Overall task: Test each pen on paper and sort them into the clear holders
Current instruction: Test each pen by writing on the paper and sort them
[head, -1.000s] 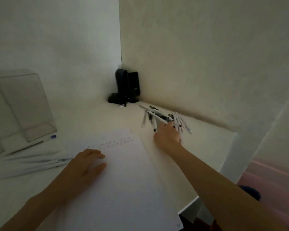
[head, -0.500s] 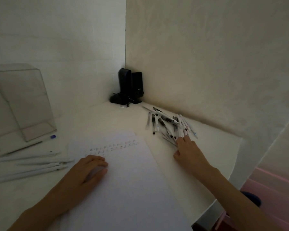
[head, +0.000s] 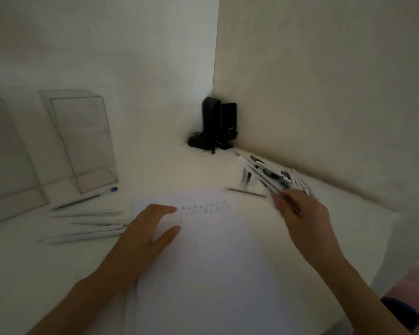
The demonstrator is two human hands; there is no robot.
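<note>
A white sheet of paper [head: 203,274] lies in front of me, with rows of small ink scribbles [head: 203,209] near its top. My left hand [head: 145,235] rests flat on the sheet's left part, fingers straight. A pile of several pens [head: 266,175] lies against the right wall. My right hand [head: 302,218] is at the pile's near edge, its blurred fingers curled around a dark pen. One thin pen [head: 247,192] lies alone between pile and paper. Two clear holders [head: 82,141] [head: 7,160] stand at the left.
Several white pens [head: 82,235] lie in a row left of the paper, and a blue-capped pen [head: 82,199] lies in front of the holders. Black speakers [head: 215,124] stand in the corner. The table's edge [head: 394,213] drops off at the right.
My right hand drew back from the top of the pile to its near edge and curled its fingers. My left hand stayed on the paper. The view swung left, showing the second holder.
</note>
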